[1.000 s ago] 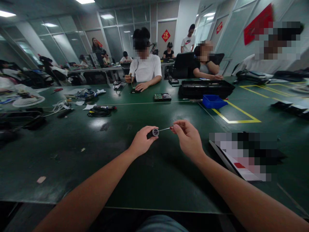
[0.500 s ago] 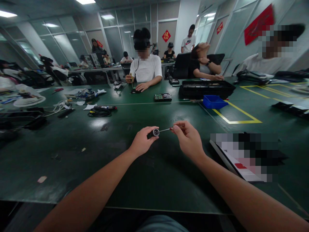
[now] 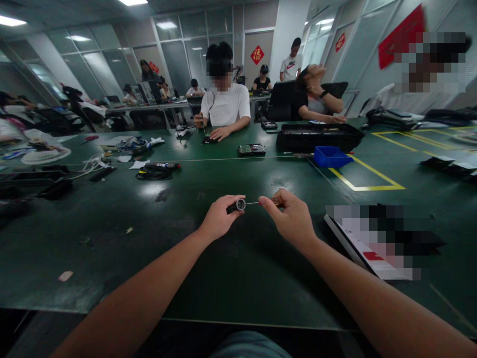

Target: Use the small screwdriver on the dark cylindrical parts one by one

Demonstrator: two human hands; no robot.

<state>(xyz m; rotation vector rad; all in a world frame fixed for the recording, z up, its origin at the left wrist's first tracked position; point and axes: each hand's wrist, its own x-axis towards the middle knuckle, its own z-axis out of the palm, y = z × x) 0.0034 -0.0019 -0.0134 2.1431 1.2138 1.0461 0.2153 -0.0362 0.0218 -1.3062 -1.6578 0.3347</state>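
My left hand [image 3: 219, 216] is closed around a small black cylindrical device [image 3: 240, 205] whose round, silver-rimmed end faces me. Its exact kind I cannot make out. In my right hand [image 3: 290, 214] is a screwdriver [image 3: 253, 203], its reddish handle mostly covered by my fingers and thumb. The thin metal shaft points left, with its tip at the rim of the cylinder; whether the tip sits inside it I cannot tell. Both hands are held above the green table [image 3: 208, 278].
Ahead lie a hard drive [image 3: 252, 149], a blue bin [image 3: 331, 156], a long black tray [image 3: 319, 137] and a coiled black cable [image 3: 154, 172]. A white box [image 3: 357, 246] lies by my right forearm. A co-worker [image 3: 225, 107] sits opposite.
The screwdriver's shaft has turned from a slant to nearly level. My right thumb and fingers have shifted left along the handle. My left hand and the cylinder stay in place.
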